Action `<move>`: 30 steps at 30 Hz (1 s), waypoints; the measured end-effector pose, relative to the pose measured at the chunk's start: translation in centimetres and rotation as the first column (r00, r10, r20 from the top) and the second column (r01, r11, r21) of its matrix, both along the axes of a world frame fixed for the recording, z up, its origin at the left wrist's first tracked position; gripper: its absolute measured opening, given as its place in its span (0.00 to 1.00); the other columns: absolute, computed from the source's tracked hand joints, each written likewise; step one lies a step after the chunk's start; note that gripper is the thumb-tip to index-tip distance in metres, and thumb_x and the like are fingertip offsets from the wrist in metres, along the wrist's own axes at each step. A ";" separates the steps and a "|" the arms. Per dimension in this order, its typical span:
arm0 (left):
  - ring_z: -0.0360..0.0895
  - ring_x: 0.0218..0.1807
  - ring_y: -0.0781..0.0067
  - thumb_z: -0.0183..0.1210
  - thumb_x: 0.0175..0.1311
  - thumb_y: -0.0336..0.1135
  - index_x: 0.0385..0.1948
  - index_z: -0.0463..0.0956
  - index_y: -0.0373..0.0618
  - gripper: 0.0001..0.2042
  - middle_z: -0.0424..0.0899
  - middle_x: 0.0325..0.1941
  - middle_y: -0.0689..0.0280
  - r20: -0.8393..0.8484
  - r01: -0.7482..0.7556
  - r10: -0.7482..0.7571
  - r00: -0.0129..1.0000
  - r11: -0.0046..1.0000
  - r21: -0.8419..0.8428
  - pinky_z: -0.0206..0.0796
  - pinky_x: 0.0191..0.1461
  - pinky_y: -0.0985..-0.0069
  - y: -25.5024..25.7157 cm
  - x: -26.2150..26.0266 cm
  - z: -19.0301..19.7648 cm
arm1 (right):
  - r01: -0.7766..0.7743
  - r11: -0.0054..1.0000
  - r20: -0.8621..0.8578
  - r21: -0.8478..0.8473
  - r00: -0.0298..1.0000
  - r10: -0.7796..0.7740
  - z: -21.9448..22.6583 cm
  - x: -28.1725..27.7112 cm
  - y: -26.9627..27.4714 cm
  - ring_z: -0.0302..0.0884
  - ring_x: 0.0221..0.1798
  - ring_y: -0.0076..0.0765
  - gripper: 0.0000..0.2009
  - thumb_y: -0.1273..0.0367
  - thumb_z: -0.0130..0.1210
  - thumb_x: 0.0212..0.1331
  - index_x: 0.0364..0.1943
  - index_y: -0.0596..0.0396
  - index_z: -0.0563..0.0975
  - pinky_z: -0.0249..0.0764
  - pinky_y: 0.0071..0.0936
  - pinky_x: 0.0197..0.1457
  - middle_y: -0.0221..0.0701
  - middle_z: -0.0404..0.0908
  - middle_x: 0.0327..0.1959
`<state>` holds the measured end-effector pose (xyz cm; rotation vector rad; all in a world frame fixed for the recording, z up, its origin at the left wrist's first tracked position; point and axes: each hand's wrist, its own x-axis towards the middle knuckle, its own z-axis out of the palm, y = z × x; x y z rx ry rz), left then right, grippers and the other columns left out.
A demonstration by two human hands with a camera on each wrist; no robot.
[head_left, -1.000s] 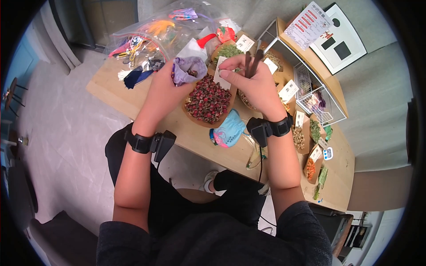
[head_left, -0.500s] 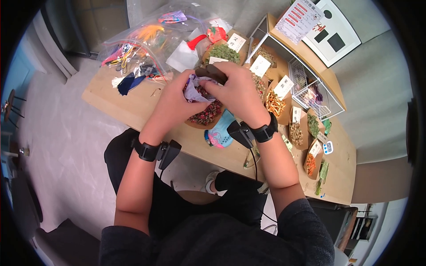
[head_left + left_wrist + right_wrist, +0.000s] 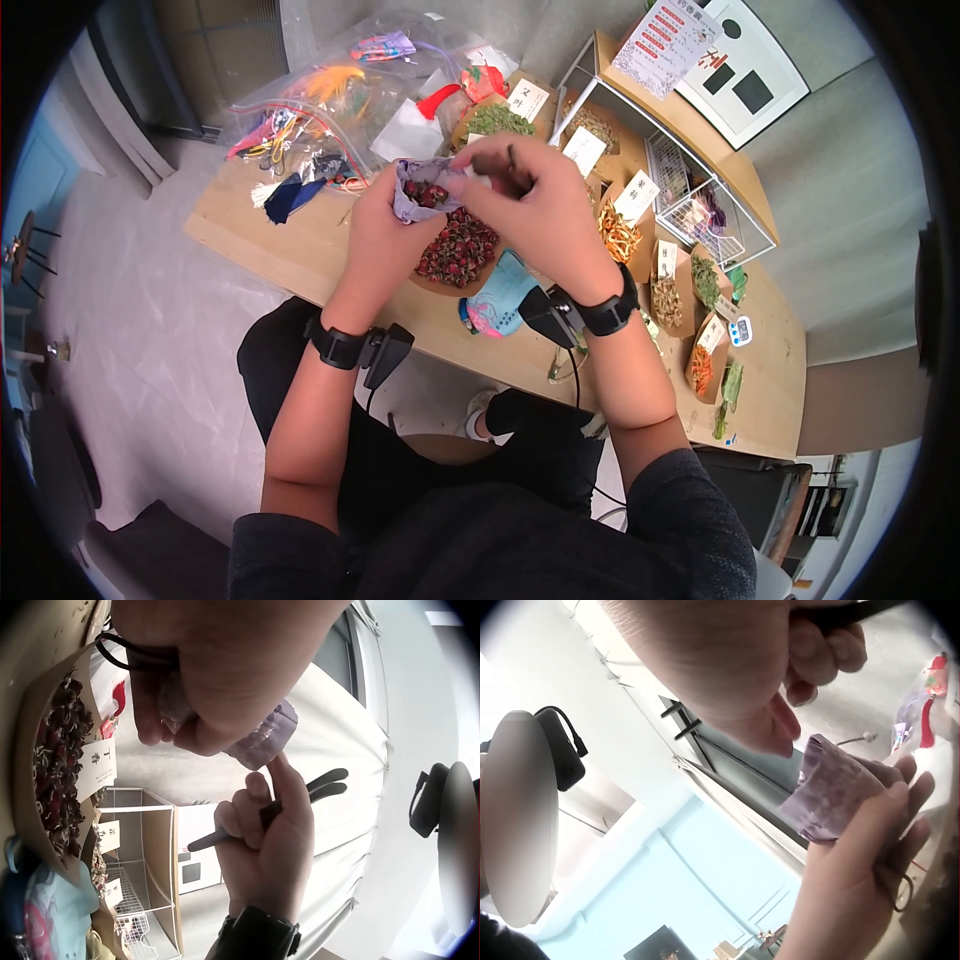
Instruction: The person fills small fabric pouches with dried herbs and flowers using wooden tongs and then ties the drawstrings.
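My left hand (image 3: pixel 378 240) grips a small purple pouch (image 3: pixel 408 208), its mouth open with dried rosebuds (image 3: pixel 425 193) inside. Curled fingers of my right hand (image 3: pixel 550 210) hold dark tongs (image 3: pixel 328 784), seen clearly in the left wrist view. The right thumb and index finger are at the pouch's right rim; in the right wrist view their tips are close to the pouch (image 3: pixel 840 791), and contact is hard to tell. Below both hands, more dried rosebuds (image 3: pixel 460 250) fill a brown paper tray (image 3: pixel 440 286).
A blue and pink pouch (image 3: pixel 500 300) lies right of the rosebuds. Several trays of dried herbs with labels line the table's right side, beside a white wire rack (image 3: pixel 700 205). Behind on the left are a clear bag of tassels (image 3: pixel 300 110) and a dark blue tassel (image 3: pixel 290 198).
My right hand came from above the labelled trays to the pouch mouth, then shifted slightly, uncovering more of the rosebuds inside. The left hand keeps its grip and has moved slightly.
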<state>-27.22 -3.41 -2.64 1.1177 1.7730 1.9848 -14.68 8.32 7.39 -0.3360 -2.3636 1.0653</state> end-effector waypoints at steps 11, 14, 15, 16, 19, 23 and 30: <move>0.83 0.49 0.64 0.67 0.58 0.26 0.57 0.72 0.42 0.24 0.85 0.47 0.58 -0.133 0.024 -0.030 0.991 0.999 -0.043 0.73 0.55 0.69 -0.3 0.4 0.9 | -0.104 0.990 0.200 0.096 0.976 0.083 -0.5 0.2 -0.8 0.82 0.34 0.52 0.12 0.67 0.67 0.58 0.44 0.54 0.85 0.77 0.39 0.40 0.45 0.84 0.32; 0.84 0.50 0.67 0.66 0.62 0.27 0.58 0.72 0.41 0.22 0.85 0.48 0.59 -0.087 0.000 0.000 0.996 1.000 0.003 0.75 0.54 0.69 0.1 -0.2 0.0 | -0.102 0.994 0.069 -0.035 0.992 0.104 0.0 0.2 -0.9 0.81 0.31 0.50 0.11 0.67 0.66 0.60 0.43 0.58 0.85 0.76 0.38 0.39 0.45 0.83 0.31; 0.84 0.51 0.68 0.65 0.63 0.27 0.58 0.72 0.40 0.21 0.85 0.48 0.60 -0.060 -0.015 0.017 0.998 1.000 0.020 0.76 0.53 0.70 0.2 -0.4 -0.2 | -0.055 0.996 0.011 -0.066 0.998 0.056 -0.2 0.1 -0.4 0.80 0.31 0.49 0.11 0.67 0.66 0.61 0.42 0.59 0.84 0.76 0.38 0.39 0.45 0.83 0.30; 0.84 0.51 0.68 0.63 0.65 0.26 0.58 0.72 0.39 0.20 0.85 0.49 0.60 0.081 0.020 -0.026 0.996 0.997 0.068 0.78 0.52 0.71 0.2 -0.7 -0.2 | -0.009 0.995 -0.046 -0.100 0.999 0.005 -0.3 0.0 0.0 0.79 0.30 0.49 0.11 0.67 0.65 0.62 0.42 0.60 0.84 0.76 0.38 0.38 0.45 0.83 0.29; 0.85 0.53 0.68 0.59 0.67 0.24 0.60 0.70 0.38 0.19 0.83 0.54 0.58 0.348 0.055 -0.117 0.930 0.982 0.183 0.82 0.50 0.72 -0.1 -1.9 0.3 | 0.202 0.965 0.192 0.170 0.953 -0.233 1.3 0.4 1.0 0.82 0.32 0.50 0.11 0.65 0.64 0.62 0.41 0.59 0.84 0.76 0.38 0.39 0.46 0.84 0.29; 0.85 0.54 0.64 0.56 0.68 0.22 0.63 0.65 0.38 0.21 0.80 0.58 0.56 0.381 0.005 -0.080 0.921 0.981 0.193 0.84 0.47 0.73 -0.6 -2.6 0.9 | 0.095 0.919 0.502 0.383 0.813 -0.294 -2.3 0.1 4.3 0.86 0.41 0.55 0.15 0.61 0.67 0.56 0.42 0.57 0.85 0.80 0.46 0.44 0.47 0.86 0.34; 0.85 0.56 0.60 0.53 0.68 0.23 0.66 0.62 0.39 0.24 0.80 0.59 0.53 0.349 -0.036 -0.023 0.937 0.986 0.162 0.83 0.48 0.72 -1.0 -2.5 1.4 | -0.016 0.907 0.576 0.421 0.777 -0.253 -5.2 -0.9 2.9 0.86 0.48 0.52 0.19 0.61 0.72 0.50 0.46 0.51 0.85 0.81 0.46 0.49 0.40 0.87 0.42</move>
